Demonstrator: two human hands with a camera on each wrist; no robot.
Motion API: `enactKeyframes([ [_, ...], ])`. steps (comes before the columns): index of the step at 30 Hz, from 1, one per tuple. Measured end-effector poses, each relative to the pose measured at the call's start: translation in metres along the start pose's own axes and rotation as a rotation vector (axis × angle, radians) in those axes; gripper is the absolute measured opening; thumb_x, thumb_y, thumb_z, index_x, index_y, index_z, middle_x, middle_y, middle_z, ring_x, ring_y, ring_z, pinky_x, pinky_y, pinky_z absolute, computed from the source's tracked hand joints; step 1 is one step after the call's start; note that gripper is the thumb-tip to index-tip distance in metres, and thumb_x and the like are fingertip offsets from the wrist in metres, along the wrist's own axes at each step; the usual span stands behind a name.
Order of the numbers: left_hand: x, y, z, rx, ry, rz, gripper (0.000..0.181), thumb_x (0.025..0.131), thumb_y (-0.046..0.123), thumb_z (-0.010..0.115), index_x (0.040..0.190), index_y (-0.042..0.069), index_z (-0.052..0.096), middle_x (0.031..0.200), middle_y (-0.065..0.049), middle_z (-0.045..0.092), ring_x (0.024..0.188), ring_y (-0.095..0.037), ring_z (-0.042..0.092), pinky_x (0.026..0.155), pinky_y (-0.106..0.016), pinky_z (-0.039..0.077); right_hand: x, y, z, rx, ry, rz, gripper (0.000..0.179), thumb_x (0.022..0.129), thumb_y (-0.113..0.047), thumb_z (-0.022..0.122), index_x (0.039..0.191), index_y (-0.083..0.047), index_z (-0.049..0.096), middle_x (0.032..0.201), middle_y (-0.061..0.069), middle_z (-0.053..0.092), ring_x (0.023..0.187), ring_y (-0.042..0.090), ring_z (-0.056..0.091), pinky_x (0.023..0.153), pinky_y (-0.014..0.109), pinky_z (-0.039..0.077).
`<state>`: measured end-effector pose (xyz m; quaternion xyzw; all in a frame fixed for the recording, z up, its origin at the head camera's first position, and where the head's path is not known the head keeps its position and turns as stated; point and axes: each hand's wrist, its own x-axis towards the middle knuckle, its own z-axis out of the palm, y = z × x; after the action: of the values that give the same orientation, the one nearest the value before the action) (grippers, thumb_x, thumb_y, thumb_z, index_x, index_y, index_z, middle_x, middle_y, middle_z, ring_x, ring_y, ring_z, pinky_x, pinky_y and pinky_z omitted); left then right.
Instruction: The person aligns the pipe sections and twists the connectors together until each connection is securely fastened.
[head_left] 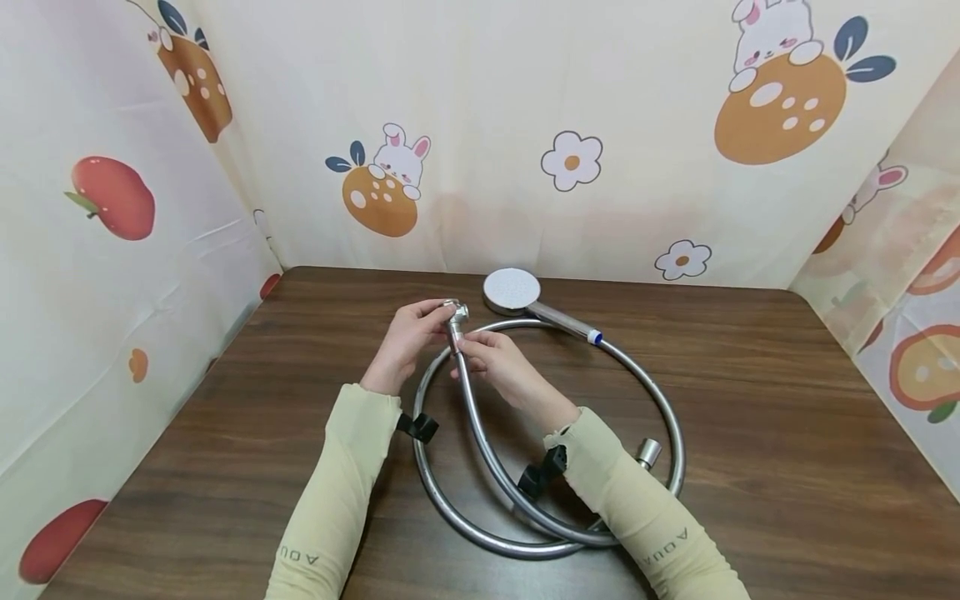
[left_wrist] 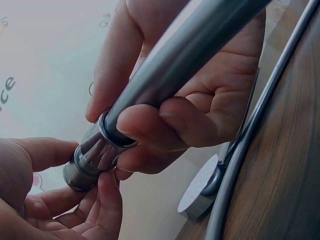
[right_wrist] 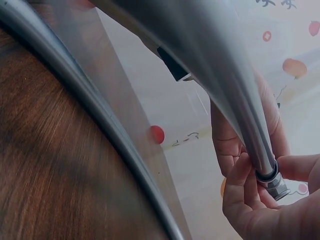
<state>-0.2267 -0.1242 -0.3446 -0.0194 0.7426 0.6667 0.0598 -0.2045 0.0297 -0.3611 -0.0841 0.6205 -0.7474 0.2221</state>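
A silver shower hose (head_left: 474,408) rises from the table to its metal end fitting (head_left: 457,315), held up between both hands. My left hand (head_left: 405,340) pinches the fitting at its tip. Just below, my right hand (head_left: 510,369) grips the hose by the collar with thumb and fingers. In the left wrist view, the collar (left_wrist: 104,131) sits around the hose, with the fitting (left_wrist: 80,172) beyond it. The right wrist view shows the nut-shaped end (right_wrist: 276,190) past the right fingers. Behind the hands lies a round shower head (head_left: 512,290), its handle overlapping the hose loop.
The rest of the hose lies in a large loop on the brown wooden table (head_left: 765,417). Its other end, a silver conical connector (head_left: 648,452), shows beside the right sleeve. Printed curtains (head_left: 480,167) enclose the table at the back and sides.
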Motion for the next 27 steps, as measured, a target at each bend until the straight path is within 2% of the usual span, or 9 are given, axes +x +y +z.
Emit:
enactKeyframes([
  [7, 0.001, -0.0014, 0.001, -0.003, -0.003, 0.014, 0.035, 0.09, 0.024, 0.056, 0.117, 0.002, 0.058, 0.097, -0.008, 0.062, 0.076, -0.011, 0.06, 0.074, -0.026, 0.051, 0.0009, 0.0029, -0.0012, 0.041, -0.01, -0.017, 0.022, 0.093, -0.009, 0.045, 0.107, 0.008, 0.048, 0.087, 0.007, 0.06, 0.062, 0.012, 0.062, 0.065, 0.026, 0.05],
  [13, 0.002, -0.0017, 0.0005, -0.004, -0.007, 0.014, 0.035, 0.09, 0.025, 0.056, 0.117, 0.002, 0.059, 0.095, -0.006, 0.061, 0.076, -0.011, 0.06, 0.075, -0.027, 0.051, 0.0013, 0.0031, -0.0012, 0.051, -0.01, -0.008, 0.02, 0.093, -0.009, 0.046, 0.105, 0.006, 0.048, 0.086, 0.006, 0.06, 0.062, 0.012, 0.062, 0.068, 0.028, 0.05],
  [15, 0.0018, -0.0012, 0.0004, -0.002, -0.011, 0.014, 0.036, 0.09, 0.025, 0.056, 0.117, 0.002, 0.059, 0.096, -0.006, 0.061, 0.076, -0.011, 0.059, 0.076, -0.028, 0.051, 0.0019, 0.0032, -0.0015, 0.031, -0.012, -0.005, 0.02, 0.093, -0.01, 0.047, 0.105, 0.006, 0.049, 0.084, 0.003, 0.059, 0.062, 0.012, 0.062, 0.069, 0.029, 0.05],
  [21, 0.0011, -0.0004, 0.0014, -0.004, -0.011, 0.007, 0.035, 0.09, 0.024, 0.055, 0.117, 0.002, 0.058, 0.099, -0.008, 0.06, 0.077, -0.012, 0.059, 0.083, -0.035, 0.05, 0.0019, 0.004, -0.0013, -0.045, -0.011, -0.002, 0.024, 0.09, -0.009, 0.051, 0.108, 0.007, 0.048, 0.086, 0.008, 0.058, 0.065, 0.011, 0.062, 0.078, 0.039, 0.048],
  [27, 0.0, -0.0003, 0.0021, -0.001, -0.007, -0.008, 0.035, 0.09, 0.025, 0.056, 0.117, 0.003, 0.058, 0.101, -0.009, 0.06, 0.079, -0.013, 0.059, 0.086, -0.037, 0.048, 0.0011, 0.0034, -0.0007, -0.035, 0.0, 0.008, 0.028, 0.089, -0.006, 0.054, 0.112, 0.007, 0.045, 0.082, 0.005, 0.06, 0.063, 0.011, 0.062, 0.078, 0.038, 0.049],
])
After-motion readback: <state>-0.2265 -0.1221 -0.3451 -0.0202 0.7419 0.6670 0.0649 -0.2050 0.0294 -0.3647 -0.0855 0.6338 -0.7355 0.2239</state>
